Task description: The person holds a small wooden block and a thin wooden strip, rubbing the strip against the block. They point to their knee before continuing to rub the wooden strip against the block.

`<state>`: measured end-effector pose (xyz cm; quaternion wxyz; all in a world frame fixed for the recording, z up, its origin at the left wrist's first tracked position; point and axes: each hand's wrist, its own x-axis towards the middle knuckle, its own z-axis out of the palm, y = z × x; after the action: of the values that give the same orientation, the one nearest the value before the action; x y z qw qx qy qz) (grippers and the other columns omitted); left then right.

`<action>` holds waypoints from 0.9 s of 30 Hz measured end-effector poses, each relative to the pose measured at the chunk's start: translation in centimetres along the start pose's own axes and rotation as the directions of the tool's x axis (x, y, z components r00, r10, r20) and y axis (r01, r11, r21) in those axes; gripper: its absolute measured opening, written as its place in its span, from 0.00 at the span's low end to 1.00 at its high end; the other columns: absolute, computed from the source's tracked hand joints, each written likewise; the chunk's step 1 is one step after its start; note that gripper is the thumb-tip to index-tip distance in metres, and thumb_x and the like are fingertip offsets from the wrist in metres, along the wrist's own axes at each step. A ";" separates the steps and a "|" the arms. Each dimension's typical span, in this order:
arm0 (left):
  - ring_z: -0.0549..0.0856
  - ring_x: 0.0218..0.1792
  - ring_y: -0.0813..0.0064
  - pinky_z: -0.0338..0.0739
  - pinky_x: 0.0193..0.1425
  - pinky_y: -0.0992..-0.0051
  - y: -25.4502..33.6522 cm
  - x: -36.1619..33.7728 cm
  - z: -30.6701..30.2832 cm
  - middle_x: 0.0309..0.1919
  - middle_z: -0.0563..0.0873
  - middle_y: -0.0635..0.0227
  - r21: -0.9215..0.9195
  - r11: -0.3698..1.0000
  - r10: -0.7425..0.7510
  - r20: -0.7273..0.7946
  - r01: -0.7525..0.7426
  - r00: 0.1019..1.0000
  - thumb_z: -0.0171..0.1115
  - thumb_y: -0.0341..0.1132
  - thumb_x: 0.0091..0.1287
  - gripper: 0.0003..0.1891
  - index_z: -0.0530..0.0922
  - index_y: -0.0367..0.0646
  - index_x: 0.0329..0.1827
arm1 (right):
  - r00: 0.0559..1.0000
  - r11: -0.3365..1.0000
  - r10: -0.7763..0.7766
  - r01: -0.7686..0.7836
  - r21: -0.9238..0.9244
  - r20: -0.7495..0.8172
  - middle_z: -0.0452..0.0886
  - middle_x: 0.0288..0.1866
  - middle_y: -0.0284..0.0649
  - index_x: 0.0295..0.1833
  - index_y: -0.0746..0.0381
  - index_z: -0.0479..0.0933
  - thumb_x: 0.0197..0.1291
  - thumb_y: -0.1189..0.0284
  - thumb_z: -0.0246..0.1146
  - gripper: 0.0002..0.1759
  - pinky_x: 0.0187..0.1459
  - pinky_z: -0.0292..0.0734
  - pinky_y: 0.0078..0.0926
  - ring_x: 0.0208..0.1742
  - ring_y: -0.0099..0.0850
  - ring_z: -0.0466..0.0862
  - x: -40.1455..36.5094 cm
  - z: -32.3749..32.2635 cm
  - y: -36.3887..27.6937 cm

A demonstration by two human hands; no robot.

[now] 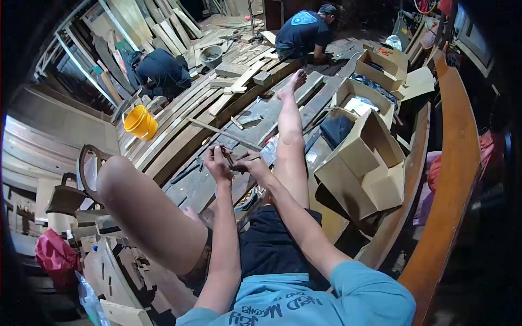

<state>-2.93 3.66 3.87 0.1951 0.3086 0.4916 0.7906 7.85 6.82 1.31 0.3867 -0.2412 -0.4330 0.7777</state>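
Both of my hands are together in front of my lap. My left hand [218, 164] is closed, thumb and fingers pinched on a small dark brown piece [232, 158] that looks like wood. Close beside it, my right hand [255, 165] is closed too, its fingers bent at the other end of the piece. Whether the right hand also holds a small tool is too small to tell. Beneath the hands, between my legs, sits a container of small bits [247, 200], partly covered by my right forearm.
Long planks [179, 122] run across the floor ahead, with a yellow bucket [141, 123] at left. Open cardboard boxes [348, 168] stand at my right, before a curved wooden piece [455, 130]. Two people in dark shirts [304, 35] crouch farther off. A grey bucket [211, 56] stands between them.
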 end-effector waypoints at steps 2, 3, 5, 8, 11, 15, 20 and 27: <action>0.77 0.23 0.77 0.70 0.31 0.80 0.1 -0.2 -0.3 0.20 0.78 0.65 0.003 1.000 -0.005 -0.017 0.005 1.000 0.49 0.31 0.63 0.08 0.74 0.35 0.31 | 0.998 0.991 0.048 -0.051 -0.124 -0.030 0.78 0.25 0.36 0.29 0.64 0.74 0.44 0.79 0.62 0.05 0.28 0.71 0.18 0.26 0.24 0.77 0.4 -0.6 0.0; 0.77 0.23 0.77 0.70 0.32 0.79 0.1 0.0 0.1 0.20 0.78 0.65 -0.012 1.000 -0.004 -0.034 0.004 0.999 0.49 0.31 0.63 0.08 0.74 0.36 0.31 | 0.995 0.961 0.080 -0.095 -0.259 -0.066 0.78 0.26 0.36 0.30 0.64 0.74 0.44 0.79 0.62 0.05 0.29 0.72 0.18 0.27 0.24 0.78 0.7 -0.9 -0.5; 0.77 0.23 0.76 0.71 0.33 0.78 0.4 -0.3 0.5 0.20 0.78 0.65 -0.022 1.000 0.012 -0.028 -0.013 1.000 0.50 0.31 0.63 0.08 0.74 0.35 0.31 | 0.998 0.997 0.055 -0.056 0.055 0.016 0.77 0.24 0.36 0.27 0.64 0.74 0.44 0.80 0.62 0.03 0.29 0.71 0.18 0.25 0.22 0.76 0.5 -0.1 -0.4; 0.77 0.23 0.76 0.71 0.31 0.79 1.1 -0.5 0.3 0.19 0.77 0.66 0.007 1.000 -0.030 -0.019 0.030 0.999 0.49 0.31 0.63 0.08 0.74 0.36 0.30 | 0.996 0.994 -0.080 0.083 -0.072 0.047 0.77 0.24 0.36 0.28 0.65 0.75 0.44 0.80 0.62 0.03 0.30 0.70 0.18 0.26 0.21 0.76 0.3 -0.1 0.3; 0.76 0.23 0.77 0.72 0.31 0.78 0.8 -0.3 0.6 0.20 0.76 0.66 -0.021 0.999 -0.037 -0.038 0.036 0.999 0.48 0.30 0.63 0.08 0.73 0.35 0.30 | 0.995 0.984 0.063 -0.074 -0.163 -0.072 0.78 0.26 0.35 0.29 0.66 0.76 0.45 0.79 0.63 0.04 0.32 0.70 0.17 0.29 0.21 0.76 1.4 -1.5 0.9; 0.77 0.22 0.77 0.71 0.30 0.79 0.8 -0.4 0.0 0.20 0.76 0.67 0.013 1.000 -0.017 -0.020 0.017 1.000 0.49 0.32 0.64 0.09 0.74 0.36 0.30 | 0.986 0.980 -0.163 0.167 -0.112 0.045 0.78 0.24 0.37 0.26 0.67 0.76 0.44 0.80 0.62 0.02 0.28 0.69 0.17 0.24 0.21 0.75 -0.1 0.0 -0.2; 0.78 0.24 0.76 0.71 0.32 0.78 0.5 -0.3 0.0 0.20 0.77 0.66 0.057 0.998 -0.011 -0.043 0.013 0.999 0.49 0.34 0.63 0.10 0.74 0.37 0.30 | 1.000 0.994 0.003 -0.005 -0.112 -0.021 0.78 0.22 0.37 0.26 0.68 0.76 0.44 0.82 0.61 0.01 0.26 0.69 0.18 0.22 0.22 0.76 -0.5 0.2 -0.9; 0.77 0.23 0.76 0.71 0.32 0.78 0.4 -0.1 -0.2 0.19 0.77 0.66 0.037 0.999 0.006 -0.045 -0.004 0.999 0.49 0.34 0.63 0.10 0.75 0.36 0.30 | 0.998 0.998 0.036 -0.038 -0.057 -0.043 0.78 0.22 0.37 0.27 0.67 0.76 0.43 0.81 0.61 0.03 0.27 0.70 0.20 0.23 0.23 0.76 0.8 -0.5 0.4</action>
<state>-3.01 3.28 4.08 0.1763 0.2956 0.5097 0.7885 7.60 7.58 0.62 0.3742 -0.2764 -0.4425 0.7667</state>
